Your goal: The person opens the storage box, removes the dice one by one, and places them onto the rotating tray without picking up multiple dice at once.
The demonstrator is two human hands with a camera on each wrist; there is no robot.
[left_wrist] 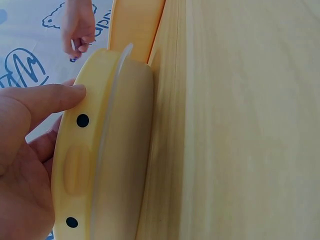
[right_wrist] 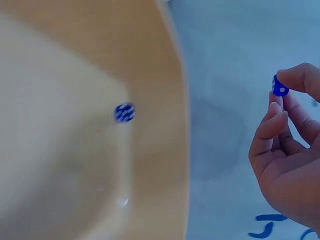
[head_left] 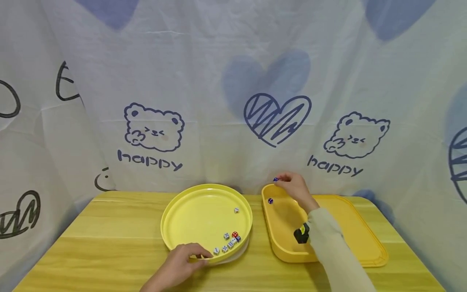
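My right hand (head_left: 294, 187) pinches a blue die (right_wrist: 281, 86) between thumb and fingertip, just above the back left corner of the rectangular orange-yellow bin (head_left: 271, 231). Another blue die (right_wrist: 124, 112) lies inside that bin near its wall. With its thumb outside the wall and fingers over the rim, my left hand (head_left: 179, 263) grips the front edge of a round yellow tray (left_wrist: 82, 170). Several white dice (head_left: 225, 249), a red die (head_left: 235, 234) and a dark blue die (head_left: 238, 239) gather at the tray's front right. One white die (head_left: 236, 210) sits apart, farther back.
A flat orange-yellow lid (head_left: 357, 231) lies on the wooden table (head_left: 109, 243) to the right, beside the bin. A black device with a yellow mark (head_left: 301, 234) shows at my right wrist. Printed white cloth (head_left: 211, 154) hangs directly behind the table.
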